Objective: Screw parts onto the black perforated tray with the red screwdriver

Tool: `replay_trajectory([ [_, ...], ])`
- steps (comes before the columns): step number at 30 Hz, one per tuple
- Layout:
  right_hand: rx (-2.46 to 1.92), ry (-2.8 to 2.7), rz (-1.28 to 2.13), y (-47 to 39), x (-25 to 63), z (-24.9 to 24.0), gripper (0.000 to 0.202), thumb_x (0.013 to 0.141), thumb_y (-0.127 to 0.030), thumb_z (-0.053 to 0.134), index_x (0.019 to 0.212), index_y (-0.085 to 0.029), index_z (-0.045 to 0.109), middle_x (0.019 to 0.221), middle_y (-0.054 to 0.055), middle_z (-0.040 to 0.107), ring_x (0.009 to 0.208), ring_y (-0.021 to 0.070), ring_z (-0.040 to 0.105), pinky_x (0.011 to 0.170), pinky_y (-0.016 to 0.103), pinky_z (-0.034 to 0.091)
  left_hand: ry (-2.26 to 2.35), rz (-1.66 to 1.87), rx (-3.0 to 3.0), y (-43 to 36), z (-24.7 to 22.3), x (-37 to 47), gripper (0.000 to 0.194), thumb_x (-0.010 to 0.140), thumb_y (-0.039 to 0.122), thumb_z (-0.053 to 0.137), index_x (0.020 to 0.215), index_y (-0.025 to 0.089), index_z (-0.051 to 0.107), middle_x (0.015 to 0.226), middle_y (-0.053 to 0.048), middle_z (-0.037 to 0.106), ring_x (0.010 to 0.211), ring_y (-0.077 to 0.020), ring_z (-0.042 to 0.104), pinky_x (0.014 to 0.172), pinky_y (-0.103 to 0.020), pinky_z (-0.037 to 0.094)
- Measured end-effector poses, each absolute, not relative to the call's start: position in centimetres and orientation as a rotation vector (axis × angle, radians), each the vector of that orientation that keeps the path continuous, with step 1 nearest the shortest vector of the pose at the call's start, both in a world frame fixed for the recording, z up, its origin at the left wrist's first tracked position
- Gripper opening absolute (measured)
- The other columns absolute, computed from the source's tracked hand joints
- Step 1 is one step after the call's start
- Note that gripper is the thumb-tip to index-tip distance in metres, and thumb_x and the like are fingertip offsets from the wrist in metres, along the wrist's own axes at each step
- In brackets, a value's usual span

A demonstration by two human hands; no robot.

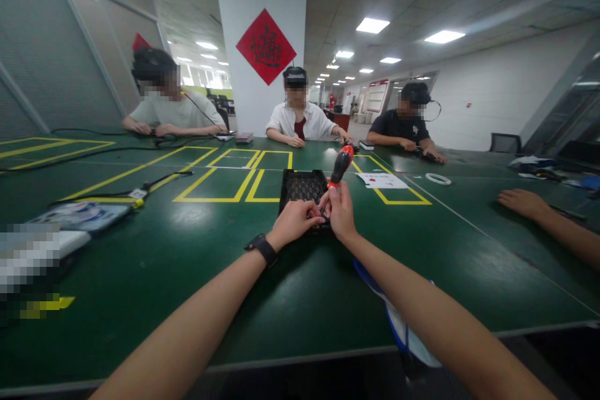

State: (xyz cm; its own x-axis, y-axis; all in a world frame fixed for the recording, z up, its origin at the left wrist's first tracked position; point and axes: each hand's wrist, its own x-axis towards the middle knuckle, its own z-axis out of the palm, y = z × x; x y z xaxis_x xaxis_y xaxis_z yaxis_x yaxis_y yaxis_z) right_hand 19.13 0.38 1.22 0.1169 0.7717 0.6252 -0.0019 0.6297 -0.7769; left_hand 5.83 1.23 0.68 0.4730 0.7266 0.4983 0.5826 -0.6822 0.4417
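Note:
A black tray (304, 186) with rows of small pockets or holes lies on the green table in front of me. My right hand (340, 211) grips a screwdriver (341, 165) with a red and black handle, tilted with the handle up and its tip down over the tray's near right part. Close beside it, my left hand (296, 220), with a black band at the wrist, has its fingertips pinched near the screwdriver's shaft. Whatever those fingertips hold is too small to make out. Both hands cover the near part of the tray.
Yellow tape outlines (210, 199) mark the green table (225, 300). A paper sheet (382, 180) and white tape roll (438, 179) lie right of the tray. Cables (164, 180) and a printed package (89, 215) are at left. Co-workers sit opposite; another person's hand (522, 201) rests at right.

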Motion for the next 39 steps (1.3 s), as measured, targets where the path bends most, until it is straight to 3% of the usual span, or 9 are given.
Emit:
replay_trajectory([
  [8,-0.692,-1.348,0.748,0.56,19.31,1.19,0.033,0.087,-0.041,0.033,0.108,-0.018,0.043,0.053,-0.007,0.047,0.035,0.0039,0.035,0.035,0.015,0.028,1.141,0.961,2.621,1.5,0.6,5.75,0.015,0.079,0.026,0.051,0.079,0.019,0.064,0.071,-0.001,0.064,0.067,-0.0132,0.055,0.063,-0.023,0.036],
  [15,-0.702,-1.367,0.672,0.13,18.93,1.29,0.03,0.086,-0.04,0.036,0.106,-0.019,0.043,0.057,-0.006,0.051,0.037,0.0035,0.036,0.037,0.015,0.028,1.164,1.062,2.559,1.2,0.78,5.87,0.016,0.07,0.031,0.062,0.077,0.018,0.058,0.075,0.0,0.063,0.069,-0.0128,0.055,0.065,-0.023,0.038],
  [24,-0.67,-1.393,0.723,0.1,19.12,1.42,0.031,0.087,-0.039,0.032,0.108,-0.019,0.043,0.054,-0.007,0.048,0.037,0.0042,0.036,0.037,0.016,0.028,1.16,1.028,2.685,1.6,0.45,5.8,0.009,0.077,0.025,0.054,0.074,0.018,0.059,0.068,0.0,0.061,0.067,-0.013,0.053,0.072,-0.026,0.035],
  [28,-0.678,-1.387,0.704,-0.04,18.98,1.36,0.032,0.087,-0.04,0.034,0.108,-0.018,0.044,0.056,-0.006,0.05,0.038,0.0042,0.038,0.038,0.016,0.03,1.152,1.048,2.665,1.3,0.64,5.87,0.012,0.075,0.03,0.057,0.078,0.019,0.059,0.072,0.0,0.062,0.072,-0.0141,0.054,0.075,-0.027,0.035],
  [32,-0.678,-1.387,0.684,-0.26,18.85,1.38,0.032,0.086,-0.041,0.036,0.107,-0.018,0.044,0.056,-0.005,0.051,0.04,0.0044,0.039,0.04,0.016,0.031,1.235,1.058,2.594,1.07,0.77,6.0,0.018,0.071,0.035,0.062,0.076,0.018,0.057,0.072,-0.001,0.062,0.071,-0.015,0.054,0.072,-0.027,0.036],
  [39,-0.684,-1.404,0.68,-0.12,19.05,1.39,0.035,0.087,-0.04,0.034,0.112,-0.019,0.043,0.056,-0.005,0.051,0.04,0.005,0.039,0.039,0.016,0.031,1.201,0.999,2.696,1.19,0.74,5.89,0.011,0.079,0.026,0.053,0.074,0.018,0.059,0.069,-0.002,0.061,0.069,-0.0144,0.053,0.068,-0.026,0.035],
])
